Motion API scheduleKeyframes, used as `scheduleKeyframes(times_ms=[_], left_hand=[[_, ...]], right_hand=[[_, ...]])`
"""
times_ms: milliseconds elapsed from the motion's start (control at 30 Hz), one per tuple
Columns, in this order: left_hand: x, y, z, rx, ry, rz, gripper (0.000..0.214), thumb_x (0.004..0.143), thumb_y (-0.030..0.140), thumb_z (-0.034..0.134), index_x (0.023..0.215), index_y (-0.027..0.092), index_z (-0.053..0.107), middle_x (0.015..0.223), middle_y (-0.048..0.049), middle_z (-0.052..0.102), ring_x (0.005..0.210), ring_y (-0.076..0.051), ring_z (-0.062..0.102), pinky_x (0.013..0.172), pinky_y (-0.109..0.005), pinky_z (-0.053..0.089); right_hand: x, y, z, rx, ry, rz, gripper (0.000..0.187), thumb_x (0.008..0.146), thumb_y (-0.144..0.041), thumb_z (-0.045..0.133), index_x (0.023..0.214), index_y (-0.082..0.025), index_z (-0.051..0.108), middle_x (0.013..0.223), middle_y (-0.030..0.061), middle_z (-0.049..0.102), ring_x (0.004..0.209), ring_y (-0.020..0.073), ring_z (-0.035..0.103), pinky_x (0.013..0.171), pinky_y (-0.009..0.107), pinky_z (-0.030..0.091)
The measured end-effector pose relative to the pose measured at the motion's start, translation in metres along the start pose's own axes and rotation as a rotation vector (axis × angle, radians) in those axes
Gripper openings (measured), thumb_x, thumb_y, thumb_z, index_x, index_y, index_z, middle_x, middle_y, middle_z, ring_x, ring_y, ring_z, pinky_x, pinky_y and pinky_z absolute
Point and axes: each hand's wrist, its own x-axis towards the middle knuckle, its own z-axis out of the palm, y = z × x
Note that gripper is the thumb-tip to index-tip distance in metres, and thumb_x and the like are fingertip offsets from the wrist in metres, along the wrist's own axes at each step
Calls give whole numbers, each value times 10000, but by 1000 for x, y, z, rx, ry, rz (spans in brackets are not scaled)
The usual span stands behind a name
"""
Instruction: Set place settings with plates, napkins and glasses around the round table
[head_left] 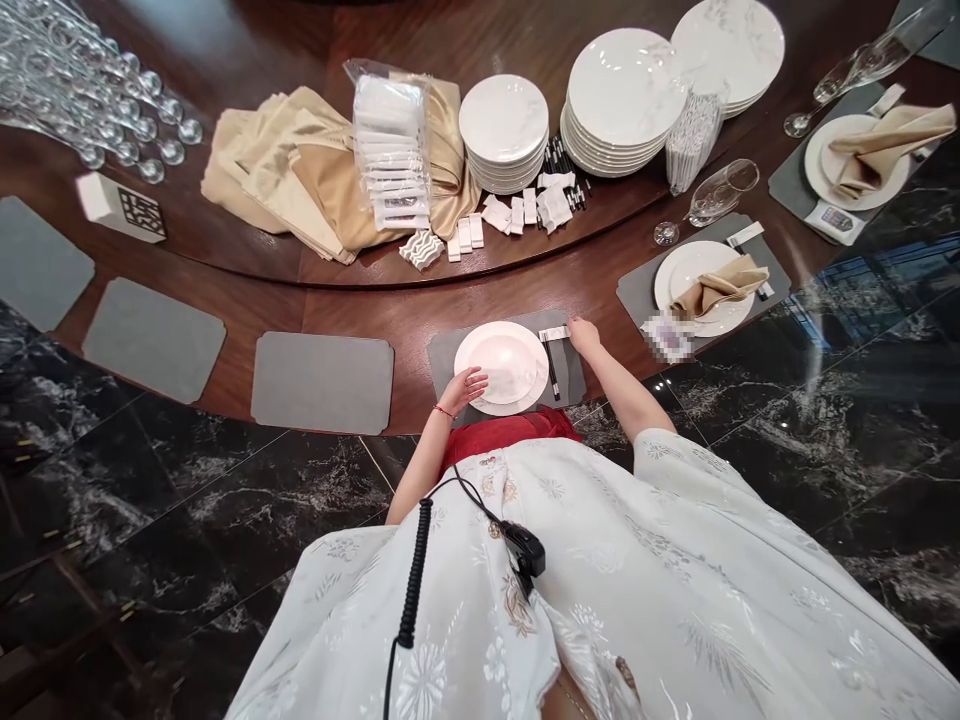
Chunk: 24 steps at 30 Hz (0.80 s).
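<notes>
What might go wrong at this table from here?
The left hand rests on a white dish stacked on a plate close to the table edge, so a careless push might shift or tip it. The wine glass appears to lie on its side and might roll. The coiled cable hanging at the person's front might snag something.

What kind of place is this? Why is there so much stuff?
Probably a fancy restaurant or banquet hall getting ready for a meal. The big round wooden table has stacks of white plates, napkins folded on plates, and many glasses.
</notes>
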Motion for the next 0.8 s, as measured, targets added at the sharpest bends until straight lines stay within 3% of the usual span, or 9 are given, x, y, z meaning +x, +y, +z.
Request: scheduleKeyframes(times_ms=[133,300,500,633,800], left_hand=[[10,8,7,9,-26,9,358,887,448,640,1140,195,624,1153,-142,711,1043,-221,709,910,-305,551],[30,17,16,-21,-26,3,329,894,402,619,1146,190,625,1139,-138,721,1005,-203,715,917,-302,554],[48,37,18,-39,10,42,259,944,345,570,1112,158,632,1093,-143,727,856,-156,712,830,-268,545],[53,50,9,-98,54,107,245,924,329,601,1080,142,629,1020,-129,726,796,-136,700,759,-242,531],[61,49,-11,-140,198,151,306,852,370,689,1047,139,636,971,-116,718,768,-136,686,765,-257,521]], right_hand=[[3,2,-1,-37,-32,-26,386,958,-21,371,1200,-54,669,1219,274,644,1088,258,657,938,345,469],[-3,4,-4,-41,-66,-52,367,944,-22,417,1222,-67,653,1244,263,648,1135,273,653,958,355,471],[15,1,-31,-22,-164,-24,523,857,-181,718,1363,-181,585,1255,196,673,1161,287,648,958,365,488],[56,12,-83,153,4,62,413,913,-339,646,1304,-206,656,1199,137,715,1127,274,656,936,353,507],[132,76,-191,311,401,233,345,937,-309,547,1217,-177,700,1162,149,716,1094,284,645,987,407,494]])
